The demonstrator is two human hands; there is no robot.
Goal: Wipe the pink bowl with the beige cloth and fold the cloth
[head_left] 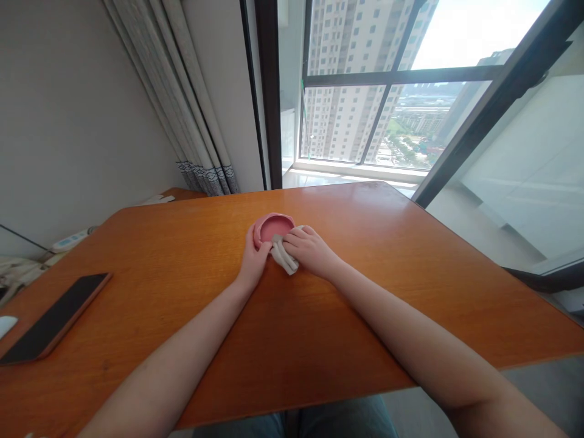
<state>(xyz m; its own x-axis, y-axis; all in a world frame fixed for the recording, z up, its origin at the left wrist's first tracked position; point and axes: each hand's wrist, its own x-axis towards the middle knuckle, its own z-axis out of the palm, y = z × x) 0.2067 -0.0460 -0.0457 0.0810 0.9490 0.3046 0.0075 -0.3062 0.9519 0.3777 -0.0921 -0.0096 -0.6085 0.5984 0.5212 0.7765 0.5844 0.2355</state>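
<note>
A pink bowl (276,226) with a thick rim is near the middle of the wooden table (347,340), its opening facing up and toward me. My left hand (253,255) grips the bowl's left side, thumb at the near rim. Bunched in my right hand (311,248) is a pale grey cloth (285,258), pressed against the bowl's near right rim. One end of the cloth hangs down toward the tabletop. My right fingertips are partly hidden by the cloth and the rim.
At the left lies a black flat slab with a brown edge (57,316), with a white object (6,325) beside it. A power strip (70,240) is beyond the table's left edge. Curtains (182,97) and a large window (365,91) stand behind.
</note>
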